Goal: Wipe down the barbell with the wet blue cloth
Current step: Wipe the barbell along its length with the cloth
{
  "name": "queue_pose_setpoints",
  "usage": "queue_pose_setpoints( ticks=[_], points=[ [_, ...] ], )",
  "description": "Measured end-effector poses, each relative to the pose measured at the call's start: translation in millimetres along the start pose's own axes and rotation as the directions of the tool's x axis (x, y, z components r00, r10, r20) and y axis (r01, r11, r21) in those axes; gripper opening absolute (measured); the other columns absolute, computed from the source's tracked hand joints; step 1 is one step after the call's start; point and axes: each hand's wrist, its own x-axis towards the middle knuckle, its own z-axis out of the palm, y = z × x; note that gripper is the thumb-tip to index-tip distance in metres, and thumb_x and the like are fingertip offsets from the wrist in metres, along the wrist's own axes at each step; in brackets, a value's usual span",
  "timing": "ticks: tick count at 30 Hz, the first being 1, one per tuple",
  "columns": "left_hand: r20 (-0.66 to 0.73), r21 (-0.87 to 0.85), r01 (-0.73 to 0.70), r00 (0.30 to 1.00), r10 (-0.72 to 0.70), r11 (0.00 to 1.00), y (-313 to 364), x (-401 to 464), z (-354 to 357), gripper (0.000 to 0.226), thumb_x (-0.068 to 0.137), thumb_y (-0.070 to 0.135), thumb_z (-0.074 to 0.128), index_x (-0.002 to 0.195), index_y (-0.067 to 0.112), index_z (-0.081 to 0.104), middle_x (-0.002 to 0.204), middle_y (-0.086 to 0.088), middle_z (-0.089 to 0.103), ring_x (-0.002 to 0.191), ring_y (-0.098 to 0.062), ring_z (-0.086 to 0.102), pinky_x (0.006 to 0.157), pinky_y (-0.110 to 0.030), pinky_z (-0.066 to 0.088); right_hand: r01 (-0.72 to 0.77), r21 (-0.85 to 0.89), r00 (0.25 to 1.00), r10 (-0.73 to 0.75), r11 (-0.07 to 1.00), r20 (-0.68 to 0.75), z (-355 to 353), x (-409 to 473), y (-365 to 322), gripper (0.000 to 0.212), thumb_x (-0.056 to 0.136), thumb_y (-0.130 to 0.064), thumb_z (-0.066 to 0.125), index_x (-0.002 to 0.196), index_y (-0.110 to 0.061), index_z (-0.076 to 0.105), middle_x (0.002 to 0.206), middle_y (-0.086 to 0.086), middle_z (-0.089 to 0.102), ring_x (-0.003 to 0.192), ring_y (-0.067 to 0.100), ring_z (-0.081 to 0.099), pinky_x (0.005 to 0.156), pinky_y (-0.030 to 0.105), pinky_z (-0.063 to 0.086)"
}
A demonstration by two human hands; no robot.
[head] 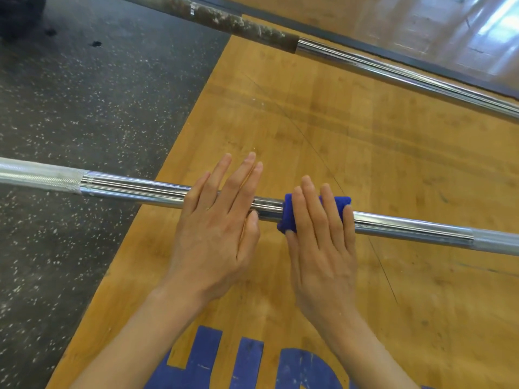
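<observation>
1. Head view: barbell [140,189] runs left-right across the wood platform [365,153], w/ the blue cloth [289,213] draped over its smooth chrome mid-section.
2. Right hand [323,245] presses the cloth w/ straight fingers, nothing clenched. Left hand [216,226] lies flat on bare shaft just beside it, released, steadying.
3. To wipe well, prob.: wrap cloth round the shaft, slide along its length, keep left hand stopping any roll.
4. Knurled ends look untouched; a second bar [393,68] lies well apart.

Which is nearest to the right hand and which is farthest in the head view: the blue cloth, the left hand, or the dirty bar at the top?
From the right hand:
1. Blue cloth, under its fingers.
2. Left hand, just beside it on the barbell.
3. Dirty bar, far up the frame.
</observation>
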Motion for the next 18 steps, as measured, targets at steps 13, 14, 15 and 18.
queue_pose_setpoints(
  ticks=[13, 14, 15, 18],
  points=[
    [0.045, -0.034, 0.019, 0.999, -0.017, 0.999, -2, 9, -2, 0.059, 0.103, 0.029, 0.024, 0.158, 0.012, 0.033, 0.165, 0.001, 0.031, 0.155, -0.022, 0.02, 0.123, -0.036, 0.01, -0.051, -0.042, 0.998, 0.05, 0.998, -0.04, 0, 7, 20, 0.043, 0.112, -0.025, 0.03, 0.152, -0.009, 0.031, 0.158, 0.01, 0.04, 0.15, 0.029, 0.027, 0.126, 0.048, 0.015],
    [0.046, -0.039, 0.019, 0.999, -0.017, 0.999, -2, 10, -2, 0.058, 0.102, 0.029, 0.024, 0.157, 0.012, 0.035, 0.164, 0.001, 0.033, 0.154, -0.022, 0.021, 0.123, -0.036, 0.01, -0.016, -0.021, 0.999, 0.015, 1.0, -0.034, 3, 13, 13, 0.042, 0.113, -0.026, 0.029, 0.152, -0.009, 0.032, 0.157, 0.009, 0.04, 0.15, 0.029, 0.028, 0.125, 0.048, 0.016],
    [0.045, -0.041, 0.02, 0.999, -0.018, 0.999, -3, 12, -2, 0.058, 0.102, 0.028, 0.025, 0.156, 0.012, 0.037, 0.163, 0.001, 0.035, 0.154, -0.023, 0.023, 0.122, -0.035, 0.01, 0.04, 0.007, 0.999, -0.04, 0.999, -0.024, 5, 19, 6, 0.042, 0.113, -0.026, 0.027, 0.152, -0.009, 0.032, 0.157, 0.008, 0.041, 0.15, 0.028, 0.029, 0.125, 0.047, 0.017],
    [0.06, -0.034, 0.015, 0.998, -0.013, 0.999, -5, 16, -2, 0.058, 0.102, 0.029, 0.025, 0.155, 0.012, 0.039, 0.161, 0.0, 0.038, 0.153, -0.023, 0.026, 0.121, -0.036, 0.012, 0.1, 0.019, 0.995, -0.1, 0.995, 0.009, 5, 23, 11, 0.044, 0.113, -0.028, 0.025, 0.153, -0.01, 0.032, 0.158, 0.007, 0.04, 0.15, 0.027, 0.03, 0.125, 0.047, 0.02]
  ],
)
